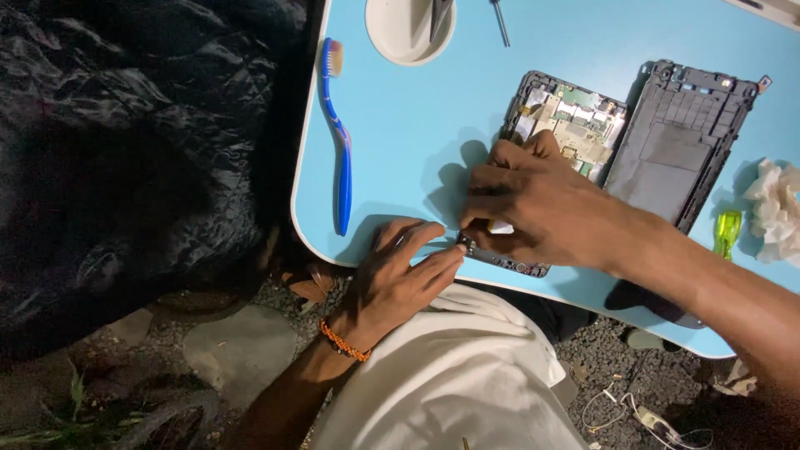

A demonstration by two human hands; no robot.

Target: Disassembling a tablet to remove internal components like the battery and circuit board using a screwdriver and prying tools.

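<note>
Holding the opened phone at the worktop's near edge, my right hand pinches a small white piece; my left hand, fingers open, steadies its corner. I judge it light, stiff, fragile; grip only the frame edges.

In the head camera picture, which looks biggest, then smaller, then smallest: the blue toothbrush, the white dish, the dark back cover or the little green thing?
1. Blue toothbrush, the longest.
2. Dark back cover; its area looks greater, so these two could swap.
3. White dish, partly cut off by the picture's top edge, so unsure.
4. Green thing, clearly smallest.
</note>
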